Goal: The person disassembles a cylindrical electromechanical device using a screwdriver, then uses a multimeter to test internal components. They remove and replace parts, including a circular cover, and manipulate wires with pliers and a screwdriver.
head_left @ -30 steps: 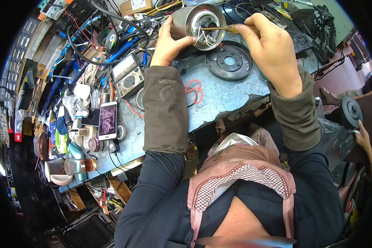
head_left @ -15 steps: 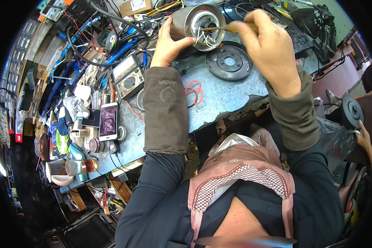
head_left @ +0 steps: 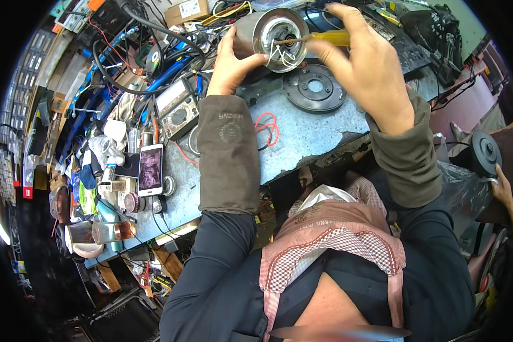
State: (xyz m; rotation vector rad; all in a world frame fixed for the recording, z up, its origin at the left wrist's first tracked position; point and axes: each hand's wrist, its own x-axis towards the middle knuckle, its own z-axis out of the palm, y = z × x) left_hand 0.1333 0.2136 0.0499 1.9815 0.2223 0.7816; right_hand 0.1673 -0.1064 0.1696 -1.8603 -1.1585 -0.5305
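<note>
A metal pot-like housing (head_left: 262,43) lies on its side at the far edge of the bench, its open end turned to the right. White wires (head_left: 282,55) loop out of that end. My left hand (head_left: 228,65) grips the housing from the left, thumb on its rim. My right hand (head_left: 373,68) is at a screwdriver (head_left: 336,38) with a yellow handle, whose shaft reaches into the opening. Its fingers are spread loosely about the handle, the thumb smeared by motion, and the handle's end is hidden by the palm. Just below lies a round black base plate (head_left: 315,86).
Left of my arm are a multimeter (head_left: 179,114), a phone (head_left: 151,170) and glass cups (head_left: 114,231) amid clutter. A red wire (head_left: 268,125) curls on the bench (head_left: 293,142). At right, another person's hand (head_left: 501,188) holds a round black part (head_left: 485,153).
The fingers of my right hand have loosened and spread from a closed grip, baring more of the yellow handle. My left hand stays on the housing.
</note>
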